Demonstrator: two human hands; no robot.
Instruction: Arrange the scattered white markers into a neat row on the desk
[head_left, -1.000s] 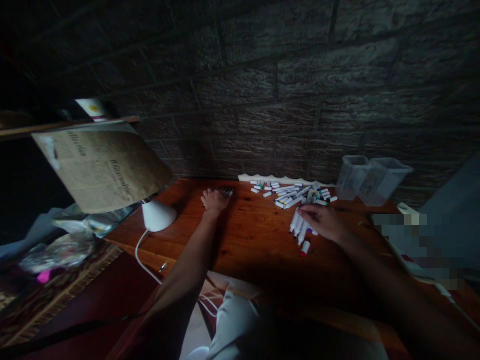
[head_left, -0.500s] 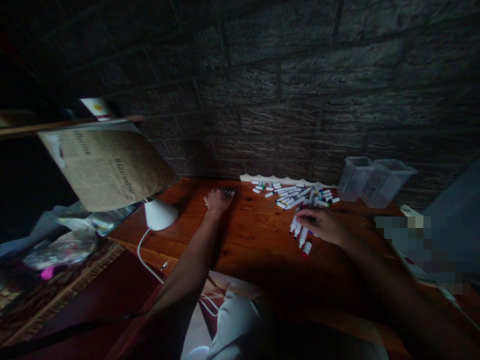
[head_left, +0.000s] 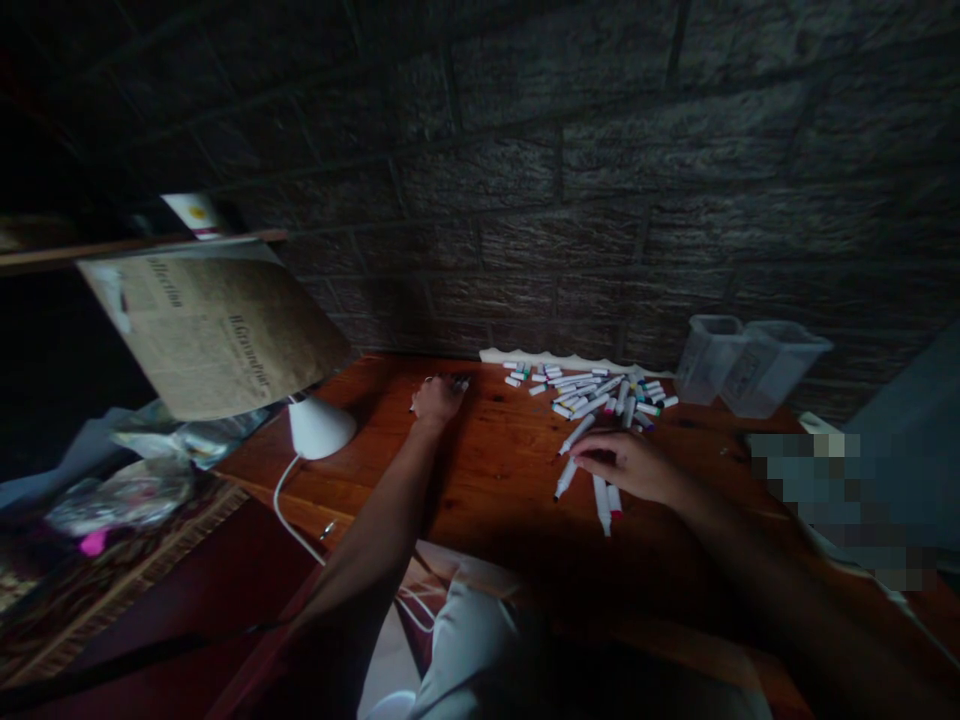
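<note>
A heap of white markers (head_left: 592, 388) with coloured caps lies near the back of the wooden desk (head_left: 487, 470). My right hand (head_left: 626, 465) lies flat on a few markers (head_left: 604, 500) pulled out in front of the heap, fingers stretched out over them. My left hand (head_left: 437, 398) rests far out on the desk to the left, fingers curled round a small bundle of dark-tipped markers (head_left: 456, 382).
Two clear plastic tubs (head_left: 750, 365) stand at the back right by the brick wall. A white lamp base (head_left: 321, 428) with its cord sits on the left. A brown paper sheet (head_left: 214, 330) hangs over the left edge. My pale-trousered knee (head_left: 487, 640) is below the desk.
My right hand has dragged a few markers out of the heap toward me and to the left, and they have spread apart. My left hand has hardly moved.
</note>
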